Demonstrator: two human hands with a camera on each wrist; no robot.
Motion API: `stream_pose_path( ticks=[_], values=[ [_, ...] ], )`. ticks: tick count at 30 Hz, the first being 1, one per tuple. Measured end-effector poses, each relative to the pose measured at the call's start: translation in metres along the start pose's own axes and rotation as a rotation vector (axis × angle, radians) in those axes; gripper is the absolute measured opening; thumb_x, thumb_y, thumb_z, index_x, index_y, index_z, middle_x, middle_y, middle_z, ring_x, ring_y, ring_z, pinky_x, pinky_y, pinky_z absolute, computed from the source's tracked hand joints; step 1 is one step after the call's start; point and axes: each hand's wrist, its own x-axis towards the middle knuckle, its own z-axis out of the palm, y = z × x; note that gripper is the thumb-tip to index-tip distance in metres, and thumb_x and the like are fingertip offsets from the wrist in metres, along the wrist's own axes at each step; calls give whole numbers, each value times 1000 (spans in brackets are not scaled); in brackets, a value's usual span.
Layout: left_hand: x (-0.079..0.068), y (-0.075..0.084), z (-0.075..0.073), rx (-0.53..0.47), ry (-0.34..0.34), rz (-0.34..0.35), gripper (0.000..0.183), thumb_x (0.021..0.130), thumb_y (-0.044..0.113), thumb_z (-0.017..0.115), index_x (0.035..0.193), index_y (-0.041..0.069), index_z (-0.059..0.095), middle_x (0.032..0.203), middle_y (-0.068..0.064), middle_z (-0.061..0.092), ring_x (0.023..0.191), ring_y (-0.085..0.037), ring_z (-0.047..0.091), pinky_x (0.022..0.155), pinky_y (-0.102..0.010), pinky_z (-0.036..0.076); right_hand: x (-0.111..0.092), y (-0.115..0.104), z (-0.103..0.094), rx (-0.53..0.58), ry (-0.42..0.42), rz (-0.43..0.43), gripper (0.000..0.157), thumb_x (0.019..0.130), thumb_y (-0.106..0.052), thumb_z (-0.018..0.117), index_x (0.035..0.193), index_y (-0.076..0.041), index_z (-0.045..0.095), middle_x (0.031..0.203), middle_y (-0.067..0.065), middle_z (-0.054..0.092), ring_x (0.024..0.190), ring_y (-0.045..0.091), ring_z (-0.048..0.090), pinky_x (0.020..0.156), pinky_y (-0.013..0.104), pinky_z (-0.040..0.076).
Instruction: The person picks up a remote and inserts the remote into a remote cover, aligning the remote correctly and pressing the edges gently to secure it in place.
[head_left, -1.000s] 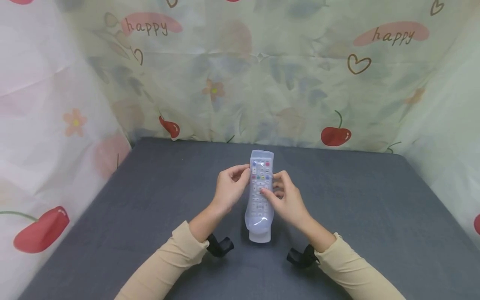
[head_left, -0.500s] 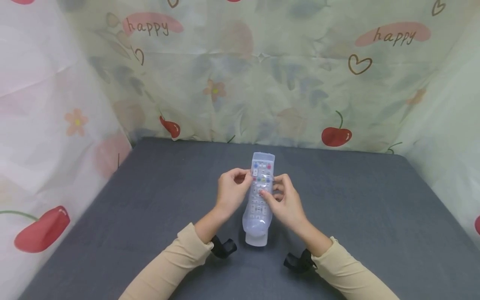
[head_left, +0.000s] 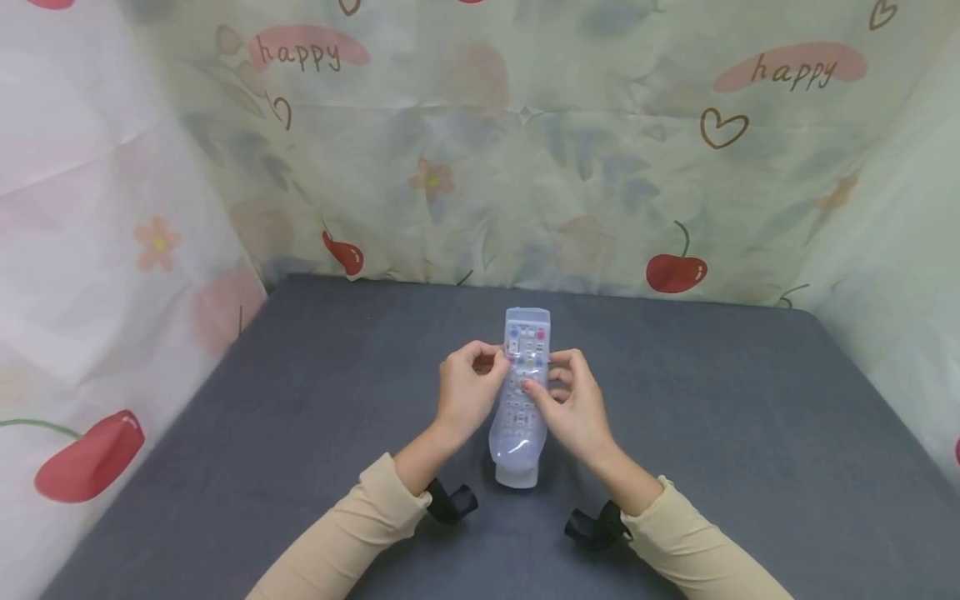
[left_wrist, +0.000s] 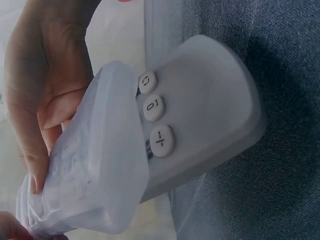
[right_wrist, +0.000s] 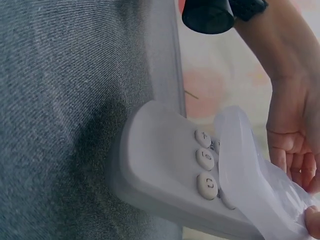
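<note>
A pale remote control (left_wrist: 210,95) stands tilted above the table, its lower end sticking out of a translucent soft sleeve (head_left: 517,442). Coloured buttons show through the sleeve in the head view; a few bare buttons (right_wrist: 205,159) show at its open end. With thumb and fingertips, my left hand (head_left: 468,392) pinches the sleeve's left edge, around the upper middle. My right hand (head_left: 577,408) holds the sleeved remote from the right, thumb on the front and fingers along the side and partly behind. Whether the remote's lower end touches the cloth, I cannot tell.
Dark grey cloth covers the table (head_left: 360,367). Printed curtains (head_left: 517,192) hang behind it and along both sides. Black wrist mounts (head_left: 450,502) sit under both beige sleeves.
The remote and both hands have shifted slightly toward me, with a small swing of the lower end. The left hand's pinch has moved a little to the right, over the sleeve's edge.
</note>
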Motion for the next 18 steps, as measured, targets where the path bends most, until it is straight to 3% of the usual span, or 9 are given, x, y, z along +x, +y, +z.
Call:
stream_pose_path(
  ticks=[12,18],
  values=[
    [-2,1,-2,-29,-8,12,13,84,9,60,86,-1,68,85,-15,72,72,-21,66,62,-21,51,3,-2,-5,-14,-33,7,38,84,-4,68,113,1,44,97,24,65,74,27,68,64,25,55],
    [5,1,-7,-23,-103,-100,32,86,28,66,102,0,67,81,-14,70,73,-18,66,61,-21,50,2,-4,-7,-1,-101,24,40,84,-5,67,116,1,43,98,26,64,70,27,68,62,25,54]
  ],
)
